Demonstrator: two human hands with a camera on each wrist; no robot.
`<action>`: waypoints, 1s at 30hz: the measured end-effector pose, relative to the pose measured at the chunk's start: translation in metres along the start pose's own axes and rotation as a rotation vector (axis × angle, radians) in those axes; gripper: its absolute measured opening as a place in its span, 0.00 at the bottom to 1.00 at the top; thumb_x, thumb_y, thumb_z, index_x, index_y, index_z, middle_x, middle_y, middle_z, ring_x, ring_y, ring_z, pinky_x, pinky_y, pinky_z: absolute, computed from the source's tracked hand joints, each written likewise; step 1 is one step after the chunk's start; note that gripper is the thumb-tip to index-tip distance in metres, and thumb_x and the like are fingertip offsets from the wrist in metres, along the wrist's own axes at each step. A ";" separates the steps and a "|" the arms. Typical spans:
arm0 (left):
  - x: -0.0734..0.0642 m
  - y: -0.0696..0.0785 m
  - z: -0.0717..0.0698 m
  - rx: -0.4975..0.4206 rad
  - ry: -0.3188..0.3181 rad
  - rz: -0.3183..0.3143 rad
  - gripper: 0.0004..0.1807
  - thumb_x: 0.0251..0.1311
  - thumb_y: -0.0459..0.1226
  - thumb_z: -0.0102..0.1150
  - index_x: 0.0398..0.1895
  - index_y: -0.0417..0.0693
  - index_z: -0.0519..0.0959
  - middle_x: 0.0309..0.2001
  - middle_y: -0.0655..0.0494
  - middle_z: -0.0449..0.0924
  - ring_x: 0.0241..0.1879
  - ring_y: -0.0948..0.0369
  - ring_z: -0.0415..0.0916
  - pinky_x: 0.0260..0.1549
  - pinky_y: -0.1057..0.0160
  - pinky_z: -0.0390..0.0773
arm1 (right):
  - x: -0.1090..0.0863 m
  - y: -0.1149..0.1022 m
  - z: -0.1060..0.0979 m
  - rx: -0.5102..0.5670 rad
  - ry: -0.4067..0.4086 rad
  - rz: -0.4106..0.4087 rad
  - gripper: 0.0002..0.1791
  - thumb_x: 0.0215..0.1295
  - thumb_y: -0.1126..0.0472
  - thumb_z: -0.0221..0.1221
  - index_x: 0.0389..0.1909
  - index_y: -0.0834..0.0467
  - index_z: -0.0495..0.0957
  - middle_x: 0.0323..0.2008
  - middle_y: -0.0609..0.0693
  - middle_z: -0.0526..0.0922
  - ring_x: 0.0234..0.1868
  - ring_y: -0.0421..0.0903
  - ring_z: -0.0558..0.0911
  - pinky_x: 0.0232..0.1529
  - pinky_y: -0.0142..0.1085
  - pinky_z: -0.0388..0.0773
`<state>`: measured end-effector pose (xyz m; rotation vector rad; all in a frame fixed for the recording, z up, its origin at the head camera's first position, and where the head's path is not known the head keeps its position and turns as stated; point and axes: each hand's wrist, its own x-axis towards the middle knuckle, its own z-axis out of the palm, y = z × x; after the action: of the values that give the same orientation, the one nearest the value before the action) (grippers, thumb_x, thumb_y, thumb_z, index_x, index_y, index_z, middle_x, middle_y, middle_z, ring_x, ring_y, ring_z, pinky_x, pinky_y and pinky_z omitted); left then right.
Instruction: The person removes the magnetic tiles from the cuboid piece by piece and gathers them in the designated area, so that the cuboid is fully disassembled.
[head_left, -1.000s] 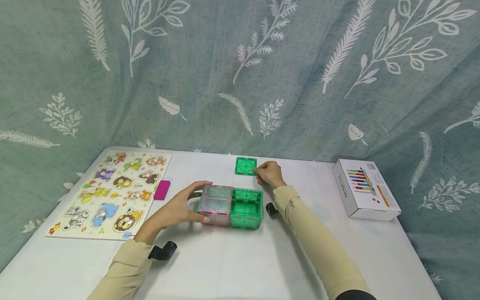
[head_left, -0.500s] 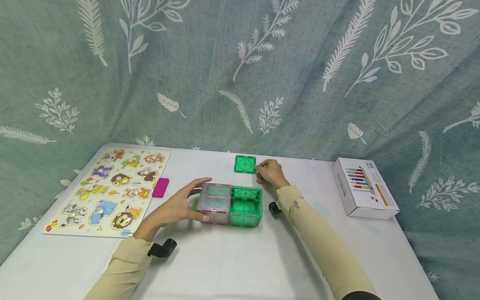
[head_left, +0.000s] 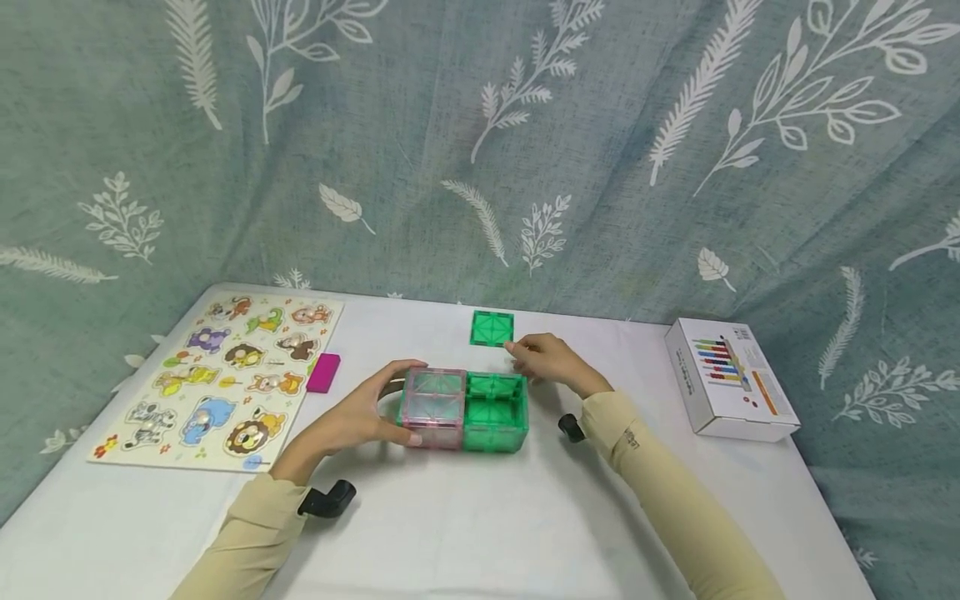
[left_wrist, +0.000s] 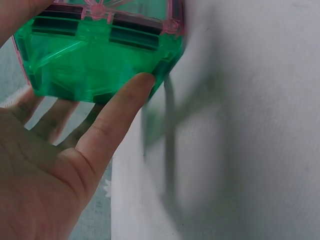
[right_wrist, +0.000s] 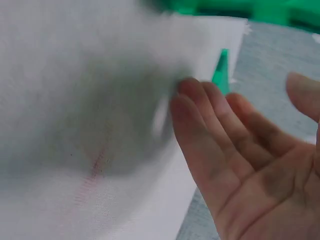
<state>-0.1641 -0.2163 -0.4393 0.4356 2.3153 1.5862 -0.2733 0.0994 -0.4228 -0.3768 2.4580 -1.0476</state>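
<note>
Two joined boxes of magnetic tiles stand on the white table, a pink-topped box (head_left: 435,408) on the left and a green open-topped box (head_left: 495,412) on the right. My left hand (head_left: 356,412) grips the pink-topped box from its left, thumb along the front and fingers behind. Its green left wall (left_wrist: 90,65) fills the top of the left wrist view. Just behind the green box is my right hand (head_left: 551,360), fingers loosely bent and thumb apart in the right wrist view, holding nothing. A flat green square tile (head_left: 492,328) lies on the table beyond it.
An animal peg puzzle board (head_left: 225,383) lies at the left, with a magenta block (head_left: 323,372) at its right edge. A white box with an abacus picture (head_left: 731,379) sits at the right. Patterned fabric (head_left: 412,167) hangs behind the table.
My right hand has left the flat green tile's edge and come nearer to the green box, its fingers opening. My left hand keeps its grip on the pink-topped box.
</note>
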 end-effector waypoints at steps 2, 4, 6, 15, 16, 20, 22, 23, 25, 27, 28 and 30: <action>0.000 0.002 0.001 0.020 0.005 -0.004 0.55 0.39 0.40 0.82 0.73 0.64 0.60 0.74 0.48 0.63 0.77 0.40 0.52 0.70 0.30 0.57 | -0.006 -0.001 -0.001 0.042 -0.035 -0.030 0.33 0.77 0.36 0.45 0.61 0.60 0.77 0.52 0.59 0.84 0.50 0.53 0.84 0.47 0.44 0.86; 0.000 0.004 0.001 0.036 0.014 -0.006 0.55 0.39 0.40 0.82 0.73 0.65 0.61 0.74 0.48 0.64 0.77 0.40 0.53 0.70 0.30 0.57 | -0.012 -0.005 -0.002 0.080 -0.061 -0.048 0.36 0.76 0.34 0.43 0.63 0.60 0.75 0.56 0.59 0.82 0.56 0.56 0.81 0.51 0.46 0.85; 0.000 0.004 0.001 0.047 0.022 -0.010 0.55 0.39 0.40 0.82 0.73 0.65 0.61 0.73 0.48 0.64 0.77 0.40 0.54 0.70 0.30 0.56 | -0.018 -0.009 -0.002 0.096 -0.100 -0.063 0.37 0.76 0.33 0.42 0.66 0.59 0.72 0.61 0.60 0.78 0.63 0.58 0.78 0.54 0.48 0.84; -0.002 0.002 0.005 0.051 0.020 -0.025 0.55 0.39 0.40 0.82 0.73 0.65 0.60 0.74 0.47 0.63 0.77 0.40 0.53 0.70 0.31 0.57 | -0.038 -0.017 0.005 -0.094 -0.224 -0.109 0.31 0.74 0.39 0.52 0.68 0.55 0.73 0.66 0.54 0.77 0.58 0.50 0.82 0.58 0.47 0.81; -0.001 0.002 0.005 0.050 0.019 -0.025 0.55 0.39 0.40 0.82 0.73 0.65 0.60 0.74 0.47 0.63 0.77 0.40 0.53 0.70 0.31 0.57 | -0.039 -0.017 0.005 -0.108 -0.218 -0.123 0.29 0.74 0.42 0.54 0.66 0.55 0.74 0.64 0.54 0.79 0.58 0.50 0.82 0.58 0.47 0.80; -0.002 0.002 0.005 0.041 0.022 -0.022 0.55 0.39 0.40 0.82 0.73 0.64 0.60 0.74 0.47 0.62 0.77 0.39 0.53 0.70 0.31 0.57 | -0.040 -0.021 0.006 -0.156 -0.190 -0.155 0.20 0.73 0.53 0.57 0.59 0.57 0.79 0.55 0.52 0.84 0.54 0.47 0.81 0.56 0.44 0.79; -0.002 0.003 0.005 0.039 0.023 -0.021 0.55 0.39 0.40 0.82 0.73 0.64 0.60 0.75 0.46 0.62 0.77 0.39 0.52 0.70 0.30 0.57 | -0.040 -0.023 0.006 -0.181 -0.172 -0.161 0.16 0.70 0.58 0.57 0.55 0.59 0.81 0.49 0.52 0.85 0.47 0.45 0.79 0.49 0.40 0.77; -0.002 0.003 0.005 0.037 0.024 -0.022 0.55 0.39 0.40 0.82 0.73 0.64 0.60 0.75 0.46 0.62 0.77 0.39 0.52 0.70 0.30 0.57 | -0.039 -0.024 0.007 -0.191 -0.162 -0.155 0.16 0.69 0.60 0.57 0.54 0.59 0.81 0.47 0.53 0.85 0.44 0.44 0.78 0.47 0.39 0.76; -0.002 0.003 0.005 0.040 0.024 -0.024 0.55 0.39 0.40 0.82 0.73 0.64 0.60 0.75 0.46 0.62 0.77 0.39 0.52 0.70 0.29 0.56 | -0.038 -0.025 0.010 -0.213 -0.138 -0.134 0.16 0.67 0.62 0.57 0.54 0.61 0.81 0.47 0.54 0.85 0.43 0.45 0.77 0.46 0.39 0.75; -0.002 0.003 0.005 0.044 0.022 -0.026 0.55 0.39 0.40 0.82 0.73 0.64 0.60 0.75 0.46 0.62 0.77 0.39 0.52 0.70 0.29 0.56 | -0.038 -0.027 0.013 -0.231 -0.112 -0.102 0.18 0.66 0.62 0.57 0.55 0.63 0.81 0.49 0.56 0.85 0.46 0.47 0.79 0.48 0.41 0.78; -0.002 0.003 0.005 0.046 0.021 -0.026 0.55 0.39 0.40 0.82 0.73 0.64 0.60 0.75 0.46 0.62 0.77 0.39 0.52 0.70 0.29 0.56 | -0.038 -0.027 0.014 -0.238 -0.098 -0.085 0.19 0.66 0.62 0.58 0.56 0.63 0.80 0.51 0.57 0.85 0.48 0.48 0.81 0.50 0.43 0.79; -0.002 0.003 0.005 0.046 0.017 -0.024 0.55 0.39 0.40 0.82 0.73 0.64 0.60 0.74 0.46 0.62 0.77 0.39 0.52 0.70 0.29 0.56 | -0.039 -0.029 0.018 -0.250 -0.071 -0.051 0.21 0.66 0.62 0.59 0.59 0.64 0.79 0.56 0.59 0.83 0.55 0.51 0.81 0.55 0.47 0.80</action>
<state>-0.1601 -0.2118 -0.4385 0.4049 2.3648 1.5343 -0.2289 0.0849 -0.4015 -0.5484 2.5319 -0.7327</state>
